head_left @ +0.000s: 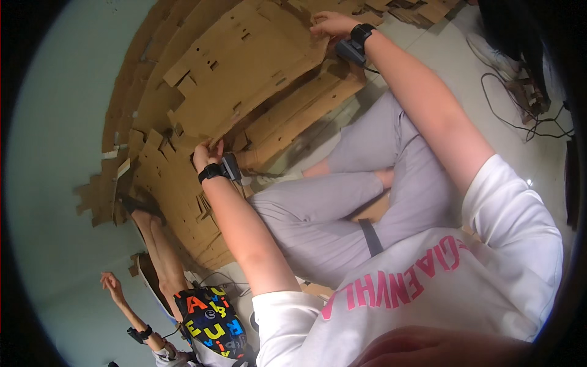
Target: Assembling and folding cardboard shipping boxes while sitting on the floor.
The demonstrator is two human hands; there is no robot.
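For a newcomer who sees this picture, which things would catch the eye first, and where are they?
Probably the large brown cardboard sheet at the upper centre, with the left hand and right hand at its edge. Next, perhaps, the black shorts with bright multicoloured letters at the lower left, and the white shirt with pink lettering at the lower right.

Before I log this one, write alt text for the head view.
The left hand and right hand hold a large brown cardboard sheet by its near edge. More cardboard lies around it; another person shows partly at lower left.
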